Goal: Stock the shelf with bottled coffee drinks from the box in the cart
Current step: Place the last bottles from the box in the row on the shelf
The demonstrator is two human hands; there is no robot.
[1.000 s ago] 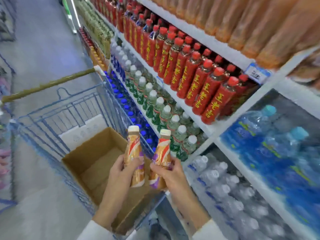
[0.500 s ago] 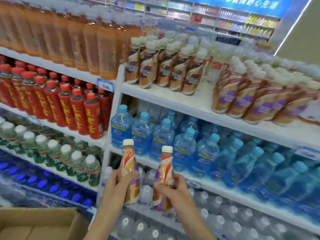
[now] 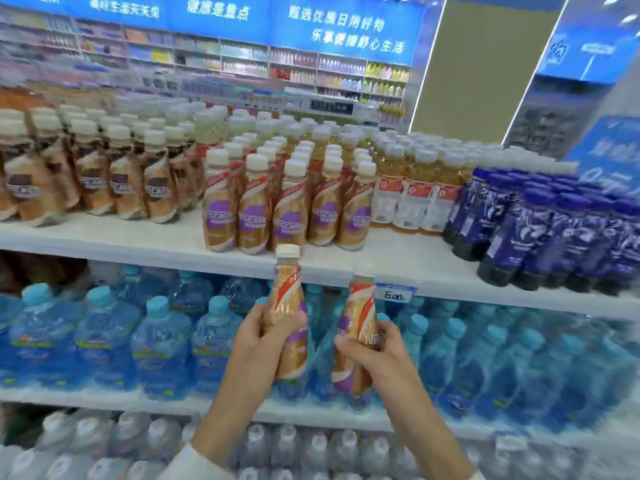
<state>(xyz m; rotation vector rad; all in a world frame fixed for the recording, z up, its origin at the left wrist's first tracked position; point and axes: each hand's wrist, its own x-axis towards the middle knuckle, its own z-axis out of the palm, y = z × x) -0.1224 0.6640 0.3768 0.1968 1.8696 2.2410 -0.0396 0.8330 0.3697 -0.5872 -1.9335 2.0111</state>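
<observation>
My left hand (image 3: 258,336) grips one coffee bottle (image 3: 288,299) with a white cap and a tan, red and purple label. My right hand (image 3: 375,351) grips a second, matching coffee bottle (image 3: 358,317). Both bottles stand upright, side by side, just below the front edge of the white top shelf (image 3: 346,263). On that shelf, straight above my hands, stand several rows of the same purple-labelled coffee bottles (image 3: 287,209). The cart and its box are out of view.
Brown-labelled coffee bottles (image 3: 121,181) fill the shelf to the left, pale yellow drinks (image 3: 412,195) and dark blue bottles (image 3: 540,223) to the right. A price tag (image 3: 396,293) hangs on the shelf edge. Blue water bottles (image 3: 159,344) and clear water bottles (image 3: 287,445) fill the lower shelves.
My view has swung right and up from the cart to the coffee shelf. Both hands have carried their bottles upward toward the top shelf's edge. The box has left the frame.
</observation>
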